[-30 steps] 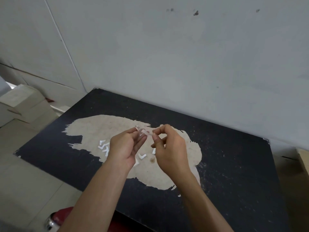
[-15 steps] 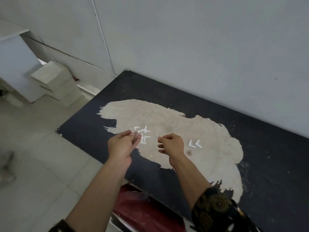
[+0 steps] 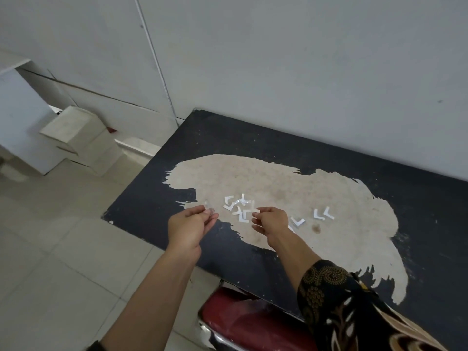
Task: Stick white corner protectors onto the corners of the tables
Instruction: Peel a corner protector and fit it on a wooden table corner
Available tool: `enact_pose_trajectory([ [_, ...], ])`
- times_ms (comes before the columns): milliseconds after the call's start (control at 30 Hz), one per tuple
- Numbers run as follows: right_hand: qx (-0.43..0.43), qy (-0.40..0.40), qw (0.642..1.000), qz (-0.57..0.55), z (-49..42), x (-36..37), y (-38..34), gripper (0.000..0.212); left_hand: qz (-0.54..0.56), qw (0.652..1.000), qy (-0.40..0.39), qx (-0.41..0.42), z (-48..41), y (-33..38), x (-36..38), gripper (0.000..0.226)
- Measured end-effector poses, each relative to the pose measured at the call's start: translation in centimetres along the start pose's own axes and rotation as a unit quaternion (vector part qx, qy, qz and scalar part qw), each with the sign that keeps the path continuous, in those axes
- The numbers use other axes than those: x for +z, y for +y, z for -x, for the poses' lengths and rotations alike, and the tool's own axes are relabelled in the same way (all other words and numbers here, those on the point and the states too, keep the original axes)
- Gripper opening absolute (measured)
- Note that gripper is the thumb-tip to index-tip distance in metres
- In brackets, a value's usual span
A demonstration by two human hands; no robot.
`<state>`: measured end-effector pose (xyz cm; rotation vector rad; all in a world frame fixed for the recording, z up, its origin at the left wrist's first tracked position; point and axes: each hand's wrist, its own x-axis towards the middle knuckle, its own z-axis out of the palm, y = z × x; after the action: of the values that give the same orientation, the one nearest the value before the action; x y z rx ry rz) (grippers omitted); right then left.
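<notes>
A black table (image 3: 291, 148) with a large worn beige patch stands against the wall. Several white L-shaped corner protectors (image 3: 239, 207) lie in a loose pile on the patch, with a few more (image 3: 321, 214) to the right. My left hand (image 3: 188, 228) pinches a small clear corner protector (image 3: 208, 205) at its fingertips, above the table's front edge. My right hand (image 3: 269, 222) hovers over the pile and pinches a small white strip (image 3: 255, 211) between thumb and fingers. The table's near-left corner (image 3: 106, 217) is bare.
A red stool seat (image 3: 243, 323) with a chrome rim sits under the table's front edge. White boxes (image 3: 81, 140) are stacked on the tiled floor at the left, by the wall. The wall runs right behind the table.
My hands have parted: the left keeps the clear protector, the right has drawn away with a white strip. My view has swung left, showing the table's left end and the floor.
</notes>
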<state>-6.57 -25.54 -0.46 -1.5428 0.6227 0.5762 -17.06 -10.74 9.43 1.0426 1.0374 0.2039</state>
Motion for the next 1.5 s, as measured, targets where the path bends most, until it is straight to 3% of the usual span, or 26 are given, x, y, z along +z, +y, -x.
enact_pose_trajectory([
  [500,-0.069,-0.002,0.996,-0.049,3.6,-5.7,-0.4,0.012,-0.052,0.996,-0.072,-0.019,1.5,-1.7,4.4,0.012],
  [700,-0.132,-0.005,0.989,-0.063,7.0,-12.4,-0.7,0.010,-0.138,0.977,-0.160,0.006,5.8,-5.5,11.0,0.015],
  [1033,-0.207,0.095,0.966,-0.118,14.3,-31.3,2.6,0.016,-0.279,0.890,-0.355,0.058,20.8,-16.1,21.6,0.011],
  [1500,-0.226,0.284,0.904,-0.224,25.3,-59.7,13.0,0.014,-0.386,0.744,-0.533,0.114,45.0,-33.8,31.9,0.010],
])
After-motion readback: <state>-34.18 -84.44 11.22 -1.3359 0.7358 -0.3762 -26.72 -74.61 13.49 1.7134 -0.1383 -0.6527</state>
